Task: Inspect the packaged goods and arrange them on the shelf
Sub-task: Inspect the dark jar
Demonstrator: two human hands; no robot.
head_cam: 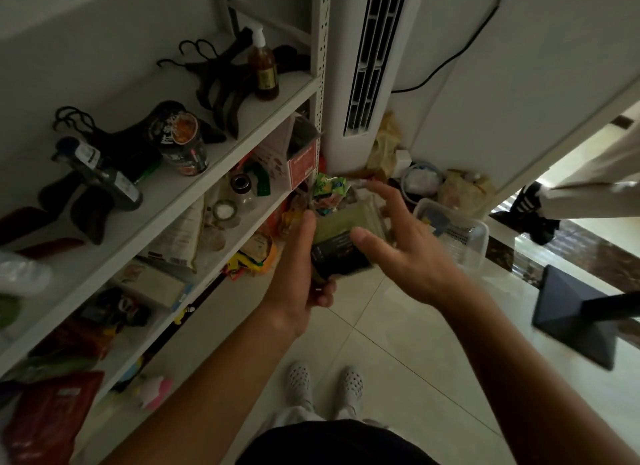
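Head view only. Packet (341, 246), pale green top with a dark label on the lower half, is in the air in front of the right end of the white shelf unit (194, 187), just off the front edge of the lower shelves, above the floor (398, 343). Left hand (299, 267) grasps it at the lower left corner, fingers (323, 296) curled under the bottom edge. Right hand (410, 253) is released: fingers (384, 194) spread and straight past the packet's far right side, thumb lying across the dark label. Right hand is motion-blurred, so contact beyond the thumb is unclear. Top shelf carries black hangers (214, 80), a pump bottle (264, 66) near its right end and a dark noodle cup (181, 140) lying on its side near the front edge. Lower shelves hold mixed bags, jars and a red-and-white carton (301, 159) at the right end. A green snack bag (329, 187) sits just beyond the packet. Tower air conditioner (367, 66) stands beside the shelf upright. A clear plastic basket (464, 236) is on the floor right of the right hand. White clogs (301, 385) are on the tiles below.
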